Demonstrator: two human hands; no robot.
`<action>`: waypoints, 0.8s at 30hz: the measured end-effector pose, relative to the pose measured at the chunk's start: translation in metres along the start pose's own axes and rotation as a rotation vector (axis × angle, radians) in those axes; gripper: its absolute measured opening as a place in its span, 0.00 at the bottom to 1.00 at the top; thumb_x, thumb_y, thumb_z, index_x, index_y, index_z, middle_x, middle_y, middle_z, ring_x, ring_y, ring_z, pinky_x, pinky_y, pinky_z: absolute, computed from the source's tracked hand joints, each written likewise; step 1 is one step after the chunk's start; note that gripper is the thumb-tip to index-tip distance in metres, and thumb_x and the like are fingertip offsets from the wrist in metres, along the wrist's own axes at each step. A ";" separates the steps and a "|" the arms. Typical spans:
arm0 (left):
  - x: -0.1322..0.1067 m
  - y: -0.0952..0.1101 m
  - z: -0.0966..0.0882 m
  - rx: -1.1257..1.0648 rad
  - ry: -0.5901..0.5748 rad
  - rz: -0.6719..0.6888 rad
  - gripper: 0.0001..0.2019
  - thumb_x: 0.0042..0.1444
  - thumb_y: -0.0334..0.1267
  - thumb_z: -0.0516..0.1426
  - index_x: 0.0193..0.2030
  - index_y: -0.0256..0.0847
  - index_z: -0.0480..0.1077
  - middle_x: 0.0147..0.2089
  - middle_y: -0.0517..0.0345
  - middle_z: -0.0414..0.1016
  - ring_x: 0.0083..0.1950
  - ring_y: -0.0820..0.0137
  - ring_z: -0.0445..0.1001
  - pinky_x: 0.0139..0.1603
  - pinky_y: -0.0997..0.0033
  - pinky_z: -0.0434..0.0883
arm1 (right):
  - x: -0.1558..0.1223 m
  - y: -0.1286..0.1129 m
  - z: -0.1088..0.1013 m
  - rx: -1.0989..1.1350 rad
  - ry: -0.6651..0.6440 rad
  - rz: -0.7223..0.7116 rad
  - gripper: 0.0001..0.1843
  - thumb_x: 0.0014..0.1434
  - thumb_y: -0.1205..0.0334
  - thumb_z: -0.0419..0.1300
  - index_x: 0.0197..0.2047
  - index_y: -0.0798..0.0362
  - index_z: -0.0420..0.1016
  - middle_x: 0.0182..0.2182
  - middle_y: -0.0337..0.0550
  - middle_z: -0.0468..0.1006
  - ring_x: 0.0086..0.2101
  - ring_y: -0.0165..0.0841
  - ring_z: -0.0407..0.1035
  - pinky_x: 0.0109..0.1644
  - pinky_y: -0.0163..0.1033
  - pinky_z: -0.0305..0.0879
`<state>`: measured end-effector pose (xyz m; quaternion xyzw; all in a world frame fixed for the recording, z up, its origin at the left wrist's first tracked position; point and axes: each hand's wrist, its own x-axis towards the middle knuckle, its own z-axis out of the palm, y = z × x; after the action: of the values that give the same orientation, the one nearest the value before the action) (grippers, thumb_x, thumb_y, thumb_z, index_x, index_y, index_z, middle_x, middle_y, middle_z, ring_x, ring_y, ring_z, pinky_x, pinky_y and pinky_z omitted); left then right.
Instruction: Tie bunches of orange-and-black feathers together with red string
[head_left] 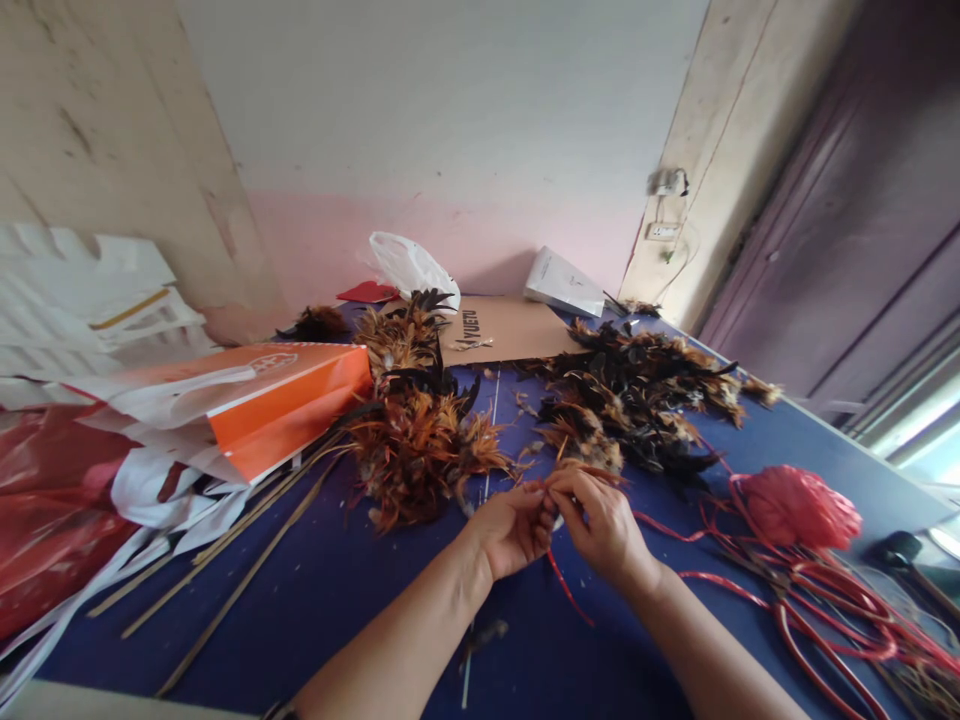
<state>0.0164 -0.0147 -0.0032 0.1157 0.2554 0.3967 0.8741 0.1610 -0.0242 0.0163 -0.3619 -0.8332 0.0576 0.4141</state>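
My left hand (517, 530) is turned partly palm up, its fingers curled in a pinch around what looks like the base of a small bunch of brown feathers (589, 470). My right hand (600, 520) meets it from the right, thumb and forefinger pressed together at the same spot. A thin red plastic string (568, 590) hangs down from between the hands, so it seems pinched there too. The fingers cover most of what they grip. Left of my hands lies a large heap of reddish-brown feathers (420, 450); behind and right is a darker feather heap (637, 390).
A ball of red string (799, 508) and red-handled scissors (817, 640) lie right on the blue table (360, 620). Bamboo sticks (247, 565) and an orange-white bag (285, 410) are left. A cardboard sheet (517, 325), plastic bag (412, 265) and white box (562, 282) are behind.
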 end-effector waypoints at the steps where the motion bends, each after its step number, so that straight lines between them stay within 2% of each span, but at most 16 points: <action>1: 0.000 -0.001 0.000 0.029 0.000 0.028 0.05 0.46 0.25 0.56 0.31 0.36 0.65 0.22 0.59 0.69 0.21 0.77 0.67 0.19 0.82 0.61 | 0.000 0.001 -0.001 -0.009 -0.005 0.008 0.06 0.57 0.69 0.49 0.34 0.53 0.67 0.31 0.43 0.74 0.33 0.31 0.68 0.38 0.35 0.63; 6: -0.001 -0.005 0.006 0.255 0.074 0.229 0.09 0.43 0.29 0.60 0.31 0.38 0.63 0.22 0.60 0.70 0.20 0.77 0.67 0.19 0.81 0.59 | 0.001 0.001 -0.003 -0.043 -0.005 0.069 0.08 0.58 0.67 0.48 0.33 0.53 0.68 0.28 0.43 0.73 0.30 0.31 0.67 0.37 0.35 0.61; 11: 0.000 -0.009 0.012 0.597 0.101 0.533 0.13 0.42 0.38 0.62 0.33 0.37 0.64 0.22 0.60 0.70 0.23 0.75 0.69 0.24 0.78 0.62 | 0.001 0.002 -0.003 -0.064 0.022 0.172 0.08 0.57 0.65 0.50 0.31 0.54 0.69 0.25 0.42 0.74 0.27 0.30 0.67 0.34 0.33 0.61; 16: -0.001 -0.010 0.008 0.953 0.106 0.729 0.10 0.43 0.37 0.60 0.33 0.37 0.66 0.23 0.60 0.71 0.26 0.74 0.69 0.27 0.77 0.63 | 0.001 0.004 -0.002 -0.083 -0.002 0.215 0.08 0.56 0.65 0.50 0.29 0.53 0.69 0.23 0.40 0.73 0.25 0.29 0.67 0.31 0.32 0.60; 20: -0.004 -0.011 0.008 1.096 0.127 0.809 0.07 0.44 0.35 0.58 0.32 0.37 0.68 0.27 0.57 0.73 0.29 0.72 0.70 0.30 0.77 0.64 | 0.000 0.004 -0.002 -0.119 -0.035 0.239 0.08 0.56 0.65 0.50 0.29 0.53 0.68 0.24 0.40 0.73 0.26 0.30 0.67 0.30 0.32 0.59; 24: 0.002 -0.012 0.005 0.966 0.158 0.717 0.05 0.42 0.34 0.58 0.27 0.36 0.68 0.24 0.58 0.72 0.26 0.73 0.69 0.28 0.77 0.63 | 0.000 0.003 -0.001 -0.097 -0.065 0.261 0.09 0.57 0.64 0.49 0.29 0.53 0.69 0.23 0.39 0.73 0.25 0.29 0.67 0.29 0.32 0.59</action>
<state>0.0282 -0.0211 -0.0045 0.5484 0.4156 0.5132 0.5129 0.1630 -0.0223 0.0159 -0.4849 -0.7938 0.0822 0.3578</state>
